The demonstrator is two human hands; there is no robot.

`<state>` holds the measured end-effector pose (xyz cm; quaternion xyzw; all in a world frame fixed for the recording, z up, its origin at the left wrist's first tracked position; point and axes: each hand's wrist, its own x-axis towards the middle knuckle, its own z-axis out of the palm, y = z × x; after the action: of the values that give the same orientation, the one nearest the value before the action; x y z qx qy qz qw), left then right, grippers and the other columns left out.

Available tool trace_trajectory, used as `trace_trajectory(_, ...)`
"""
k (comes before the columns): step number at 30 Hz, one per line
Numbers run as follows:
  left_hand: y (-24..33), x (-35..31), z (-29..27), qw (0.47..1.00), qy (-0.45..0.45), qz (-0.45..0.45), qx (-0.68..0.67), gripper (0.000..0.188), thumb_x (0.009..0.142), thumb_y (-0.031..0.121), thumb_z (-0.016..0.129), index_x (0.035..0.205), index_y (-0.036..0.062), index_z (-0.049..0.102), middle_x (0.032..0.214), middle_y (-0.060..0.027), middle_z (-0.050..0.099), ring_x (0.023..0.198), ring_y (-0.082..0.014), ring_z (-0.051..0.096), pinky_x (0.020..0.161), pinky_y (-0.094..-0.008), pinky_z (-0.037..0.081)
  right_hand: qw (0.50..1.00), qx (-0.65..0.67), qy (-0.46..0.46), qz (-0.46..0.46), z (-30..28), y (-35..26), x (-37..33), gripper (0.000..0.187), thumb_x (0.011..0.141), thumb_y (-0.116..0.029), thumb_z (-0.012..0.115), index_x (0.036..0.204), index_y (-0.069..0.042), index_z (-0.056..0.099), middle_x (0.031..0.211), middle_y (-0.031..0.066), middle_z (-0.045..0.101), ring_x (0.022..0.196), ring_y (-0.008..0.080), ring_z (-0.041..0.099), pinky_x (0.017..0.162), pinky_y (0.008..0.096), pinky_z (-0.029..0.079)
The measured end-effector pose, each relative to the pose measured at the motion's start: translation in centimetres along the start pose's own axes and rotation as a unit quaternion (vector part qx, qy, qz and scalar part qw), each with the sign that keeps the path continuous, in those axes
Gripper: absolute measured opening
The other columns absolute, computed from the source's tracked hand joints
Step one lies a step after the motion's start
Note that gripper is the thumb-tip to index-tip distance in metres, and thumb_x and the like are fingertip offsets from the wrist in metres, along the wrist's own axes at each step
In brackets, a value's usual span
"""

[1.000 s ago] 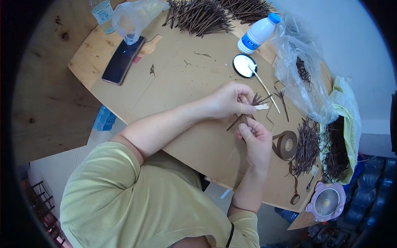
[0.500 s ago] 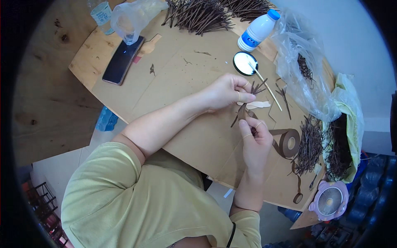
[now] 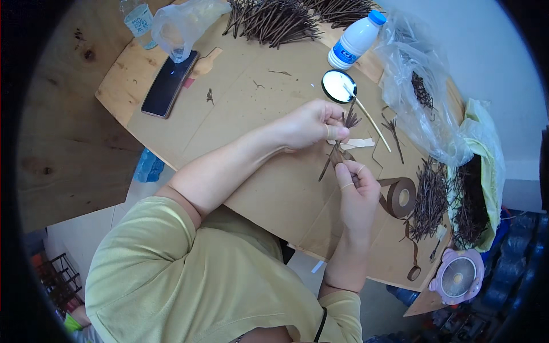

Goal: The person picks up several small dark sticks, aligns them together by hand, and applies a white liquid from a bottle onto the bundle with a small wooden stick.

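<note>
A cardboard sheet [image 3: 257,108] covered the wooden table [image 3: 74,131] and carried everything else. At its far edge lay a heap of twigs [image 3: 274,20]; at the right, a clear plastic bag [image 3: 417,97] and a green cloth [image 3: 486,160] held more dark twigs [image 3: 429,200]. A phone [image 3: 166,86] lay at the left, a white bottle [image 3: 354,43] with a blue cap stood at the far side, and a round mirror [image 3: 338,86] lay just beside it. A roll of brown tape [image 3: 400,197] sat near the right wrist, its loose end trailing toward the near edge.

The left hand [image 3: 311,123] reached across and pinched the upper part of a small twig bundle [image 3: 337,151] between thumb and fingers. The right hand [image 3: 357,191], just below, pinched the bundle's lower end with thumb and forefinger, the other fingers curled. The bundle ran between the two hands, just above the cardboard.

Both hands hid most of the bundle; whether tape was wrapped on it could not be told. A pale strip [image 3: 357,143] beside it was too small to identify.
</note>
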<state>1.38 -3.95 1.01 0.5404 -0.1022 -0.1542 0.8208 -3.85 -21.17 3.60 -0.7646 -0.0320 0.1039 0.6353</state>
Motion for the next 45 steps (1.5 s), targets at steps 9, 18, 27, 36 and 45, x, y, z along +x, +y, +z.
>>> trace_trajectory(9, -0.4, 0.2, 0.0, 0.983, -0.069, 0.044, -0.162, 0.046, 0.082, 0.004, 0.059, 0.123, -0.0026, 0.039, 0.082, -0.0049, 0.059, 0.077, -0.0115, 0.058, 0.073, -0.0228, 0.045, 0.990, 0.107, -0.064, 0.059, -0.8, 0.7, 0.5, 0.021, 0.084, -0.004, 0.058, 0.103, 0.005, 0.056, 0.085, 0.0004, 0.059, 0.074, 0.0035, 0.051, 0.068, 0.0173, 0.042)
trace_trajectory(18, -1.2, -0.1, 0.7, 0.948, -0.120, -0.016, -0.296, 0.045, 0.081, 0.011, 0.062, 0.119, 0.0001, 0.042, 0.081, -0.0062, 0.059, 0.072, -0.0112, 0.055, 0.068, -0.0228, 0.043, 0.958, 0.224, -0.155, 0.095, -1.2, 1.5, 1.2, 0.018, 0.085, -0.004, 0.055, 0.101, 0.003, 0.057, 0.089, 0.0024, 0.060, 0.077, 0.0049, 0.051, 0.069, 0.0179, 0.041)
trace_trajectory(27, -0.7, -0.7, 1.6, 0.989, 0.021, -0.057, -0.132, 0.031, 0.081, 0.009, 0.062, 0.108, 0.0042, 0.047, 0.087, -0.0054, 0.062, 0.080, -0.0092, 0.057, 0.073, -0.0231, 0.045, 0.978, 0.186, -0.076, 0.065, -0.9, 1.5, 1.2, 0.012, 0.085, -0.005, 0.056, 0.094, 0.003, 0.058, 0.080, -0.0004, 0.059, 0.068, 0.0024, 0.049, 0.062, 0.0158, 0.039)
trace_trajectory(36, -1.2, -0.4, 0.8, 0.993, -0.002, -0.038, -0.114, 0.013, 0.080, 0.005, 0.061, 0.091, -0.0005, 0.058, 0.082, -0.0037, 0.061, 0.075, -0.0089, 0.057, 0.072, -0.0232, 0.045, 0.981, 0.128, -0.125, 0.073, -1.8, 1.8, 1.3, 0.021, 0.083, -0.005, 0.058, 0.102, 0.005, 0.058, 0.077, 0.0011, 0.059, 0.064, 0.0046, 0.049, 0.060, 0.0172, 0.040)
trace_trajectory(45, -1.9, -0.3, 1.0, 0.964, -0.074, -0.021, -0.254, 0.027, 0.084, 0.011, 0.058, 0.107, 0.0008, 0.050, 0.084, -0.0074, 0.062, 0.077, -0.0114, 0.058, 0.073, -0.0243, 0.045, 0.962, 0.206, -0.156, 0.083, -1.6, 1.8, 1.4, 0.010, 0.082, -0.005, 0.059, 0.090, 0.001, 0.058, 0.076, 0.0024, 0.059, 0.063, 0.0062, 0.050, 0.059, 0.0194, 0.041)
